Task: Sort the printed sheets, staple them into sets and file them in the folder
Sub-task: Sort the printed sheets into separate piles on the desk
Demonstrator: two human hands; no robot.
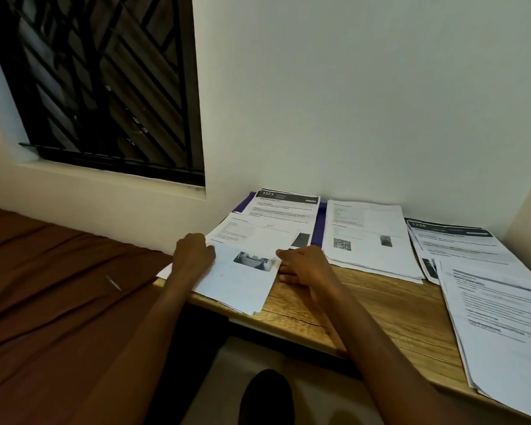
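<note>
sheet [242, 280] between hands, long axis near-far | left hand [193, 253] curled on its left edge | right hand [304, 266] flat at right edge, holding nothing

- Wooden desk [365, 308] against a pale wall [365, 102], barred window [105, 87] at upper left.
- Left hand [193, 253] curled on the left edge of a loose stack of printed sheets [242, 280] overhanging the desk's front edge.
- Right hand [304, 265] flat on the desk, fingers touching that stack's right edge.
- Purple folder [319, 225] under sheets headed "1573" [285, 207].
- QR-code pile [368, 237] in the middle; two more piles [460, 243] and [503, 326] at right.
- Brown bedsheet [59, 286] at left, small metal object [113, 283] lying on it.
</note>
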